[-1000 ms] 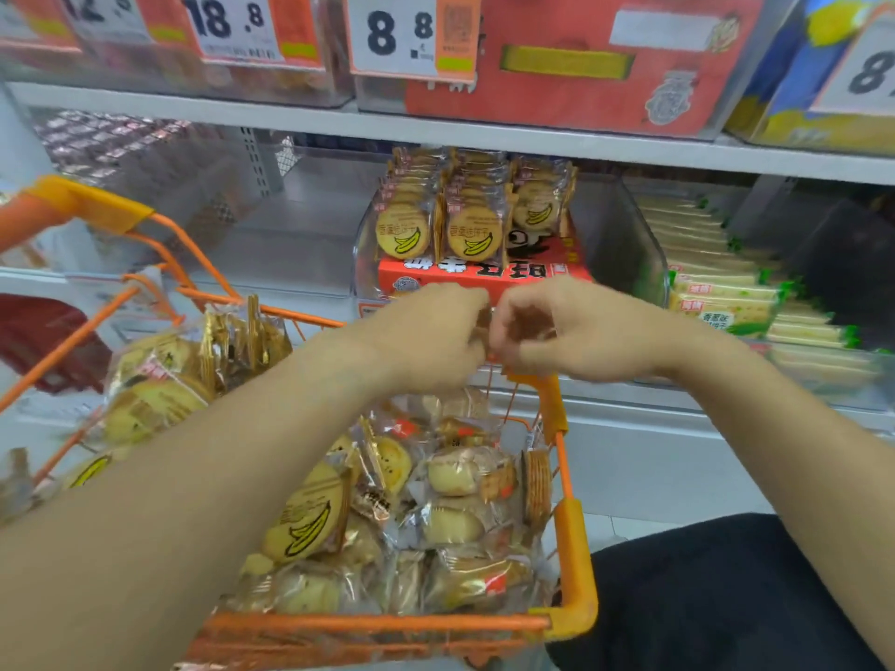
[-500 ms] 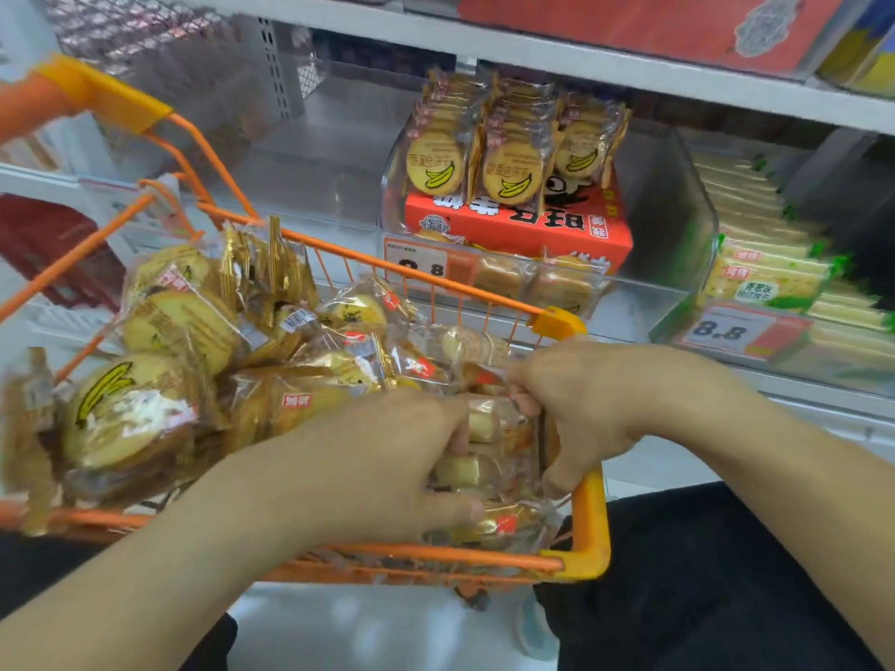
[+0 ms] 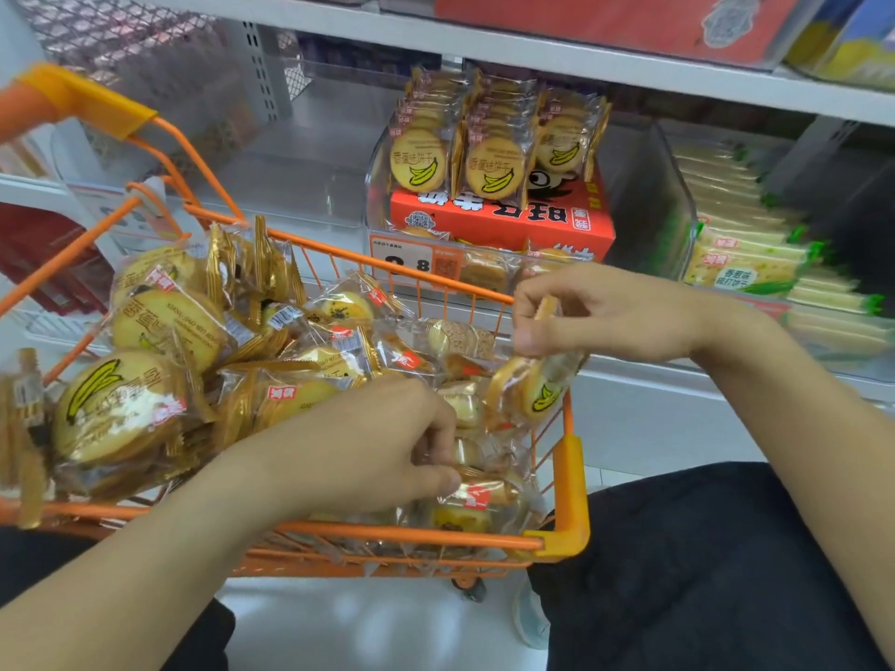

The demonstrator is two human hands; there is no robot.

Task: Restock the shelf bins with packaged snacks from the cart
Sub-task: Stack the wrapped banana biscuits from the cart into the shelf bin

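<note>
My left hand [image 3: 387, 447] is down in the cart [image 3: 571, 481], fingers curled onto a wrapped snack [image 3: 477, 494]. My right hand [image 3: 600, 312] pinches a banana biscuit packet [image 3: 537, 385], hanging flat-faced, nearer the clear shelf bin [image 3: 644, 196] up ahead, so it leads.

I read the cart [image 3: 310, 535] as orange-coated metal wire, its corner caps [image 3: 571, 496] smooth plastic. The snack packets [image 3: 160, 326] heaped inside are clear, glossy film with crinkled gold edges that catch the light. The shelf bin [image 3: 644, 196] looks like transparent hard plastic, the red box [image 3: 503, 225] in it matt card. The shelf edge [image 3: 532, 55] seems painted metal, though blur leaves me unsure.
</note>
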